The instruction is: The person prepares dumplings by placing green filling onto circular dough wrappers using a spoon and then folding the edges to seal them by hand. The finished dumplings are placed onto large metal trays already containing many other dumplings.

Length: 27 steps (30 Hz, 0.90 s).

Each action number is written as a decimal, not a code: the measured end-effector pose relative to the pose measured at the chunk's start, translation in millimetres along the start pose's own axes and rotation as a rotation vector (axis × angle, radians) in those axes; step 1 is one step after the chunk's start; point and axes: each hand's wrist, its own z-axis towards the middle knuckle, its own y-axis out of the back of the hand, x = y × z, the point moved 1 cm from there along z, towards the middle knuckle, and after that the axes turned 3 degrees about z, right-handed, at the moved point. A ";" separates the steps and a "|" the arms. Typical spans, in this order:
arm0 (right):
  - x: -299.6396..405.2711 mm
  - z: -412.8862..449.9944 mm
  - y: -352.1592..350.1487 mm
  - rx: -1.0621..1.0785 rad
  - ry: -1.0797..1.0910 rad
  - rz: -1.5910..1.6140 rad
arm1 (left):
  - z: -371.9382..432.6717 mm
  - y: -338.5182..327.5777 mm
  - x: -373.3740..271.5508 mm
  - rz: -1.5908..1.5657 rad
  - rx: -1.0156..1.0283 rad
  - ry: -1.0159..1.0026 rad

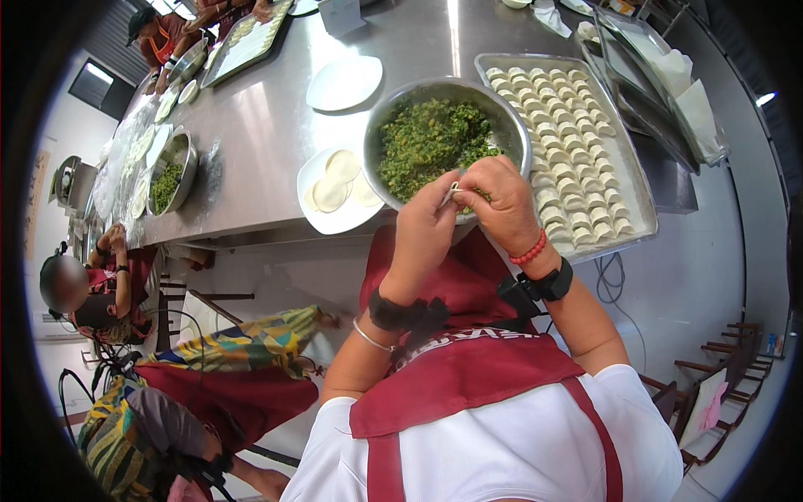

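Observation:
Over the near rim of a steel bowl [526,135] of chopped green filling [433,141], my left hand [426,229] and my right hand [502,194] meet at the fingertips. Both pinch a small folded dumpling [453,190], mostly hidden by the fingers. Left of the bowl, a white plate [335,221] holds several round dough wrappers [330,193]. To the right, a metal tray [640,188] carries rows of folded dumplings [564,141]; my right wrist is close to its near left corner.
A white plate [345,83] lies behind the wrappers. Stacked trays [652,88] lean at the right. Co-workers stand at the far left [169,37] and left edge [100,288] of the steel table [263,144], with another bowl [188,164] near them. Another person [207,401] is close on my left.

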 end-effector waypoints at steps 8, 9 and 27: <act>8.2 5.8 -2.2 -0.010 0.072 -0.132 | 0.8 2.8 -6.0 -0.012 0.040 0.024; 9.4 6.5 -3.3 -0.080 0.068 -0.107 | 1.5 2.7 -7.7 -0.035 0.019 0.024; 1.6 4.9 -3.9 0.041 -0.008 -0.048 | -4.2 -0.9 9.6 -0.406 0.009 0.283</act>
